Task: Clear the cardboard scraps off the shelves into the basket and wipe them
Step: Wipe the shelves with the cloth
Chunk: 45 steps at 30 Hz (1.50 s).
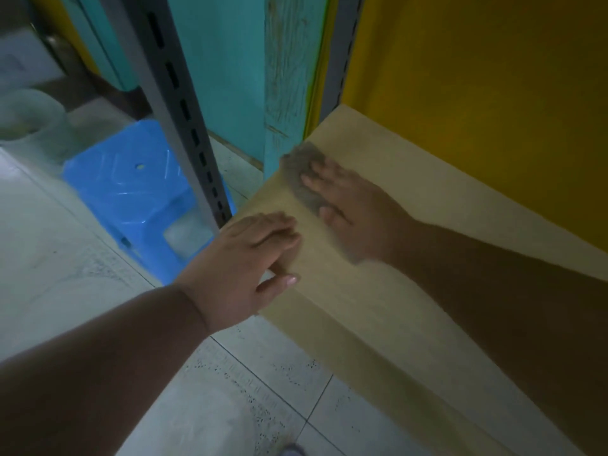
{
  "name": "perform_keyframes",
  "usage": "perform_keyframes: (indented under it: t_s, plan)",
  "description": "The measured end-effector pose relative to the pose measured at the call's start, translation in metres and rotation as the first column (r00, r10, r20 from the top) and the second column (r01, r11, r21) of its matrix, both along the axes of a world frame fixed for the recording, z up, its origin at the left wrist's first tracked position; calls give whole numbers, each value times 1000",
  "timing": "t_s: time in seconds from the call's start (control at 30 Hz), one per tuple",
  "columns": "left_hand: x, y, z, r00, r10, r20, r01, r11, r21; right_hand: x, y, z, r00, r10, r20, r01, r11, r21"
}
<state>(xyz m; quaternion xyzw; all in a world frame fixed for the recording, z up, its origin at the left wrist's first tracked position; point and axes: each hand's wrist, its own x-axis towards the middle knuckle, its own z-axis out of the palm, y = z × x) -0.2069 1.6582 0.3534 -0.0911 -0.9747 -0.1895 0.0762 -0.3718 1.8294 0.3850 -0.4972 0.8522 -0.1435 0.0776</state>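
A tan shelf board (411,245) runs from the middle of the view down to the right. My right hand (352,209) lies flat on a grey cloth (301,172) near the board's far left corner, fingers straight and pressing it down; the hand is blurred. At the board's front left corner my left hand (243,261) rests with fingers on top and thumb along the front edge. No cardboard scraps or basket are in view.
A slotted grey metal upright (177,103) stands at the shelf's left corner, another (342,54) at the back. A blue plastic stool (138,195) sits on the tiled floor (246,390) to the left. Yellow wall (477,93) behind, teal panel (230,70) beside it.
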Motion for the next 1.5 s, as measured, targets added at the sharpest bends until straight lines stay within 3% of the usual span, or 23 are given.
perform_keyframes:
  t_s: [0.07, 0.23, 0.33, 0.47, 0.57, 0.7, 0.97, 1.07, 1.2, 1.27, 1.3, 1.37, 1.4, 1.5]
  plan:
    - [13, -7, 3, 1000, 4, 16, -4, 1000, -4, -17, 12, 4, 999, 10, 31, -10, 1000, 28]
    - [33, -20, 0, 997, -4, 79, 8, 999, -48, -78, -37, 5, 943, -332, -26, 333, 942, 44]
    - [36, -22, -1, 997, -6, 74, 9, 999, -43, -78, -60, -1, 919, -384, -92, 390, 919, 61]
    - [42, -23, -7, 996, -9, 84, 10, 1000, -22, -29, -66, -4, 981, -191, 41, 192, 981, -3]
    - [55, -25, -4, 996, 63, 57, -62, 998, -20, 43, -63, -9, 1000, 0, 2, 0, 1000, 26]
    - [82, -37, -7, 984, 146, 103, -146, 989, -10, 96, -50, -14, 996, -92, -20, 92, 996, -8]
    - [91, -44, -9, 972, 112, 206, -90, 990, -113, 145, -41, -26, 972, -231, -46, 232, 972, 41]
    - [100, -40, -9, 972, 60, 226, -28, 990, -139, 174, -31, -25, 976, -201, 80, 190, 974, 126]
    - [132, -30, -29, 950, 54, 309, -15, 992, -125, 231, 11, -30, 783, -454, 425, 477, 877, 58]
    - [146, -19, -48, 932, 47, 359, -11, 995, -104, 249, 33, -41, 628, -576, 523, 677, 736, -3]
    - [150, -12, -60, 920, 34, 392, 1, 996, -89, 255, 41, -49, 508, -609, 609, 774, 633, -12]
    - [154, 3, -82, 893, 17, 449, 12, 998, -62, 264, 51, -65, 247, -558, 792, 900, 435, 26]
    - [155, 11, -93, 880, 17, 475, 11, 998, -56, 266, 55, -75, 172, -513, 841, 930, 367, 34]
    - [151, 35, -125, 849, 22, 527, 6, 999, -52, 270, 65, -107, 81, -430, 899, 969, 245, 30]
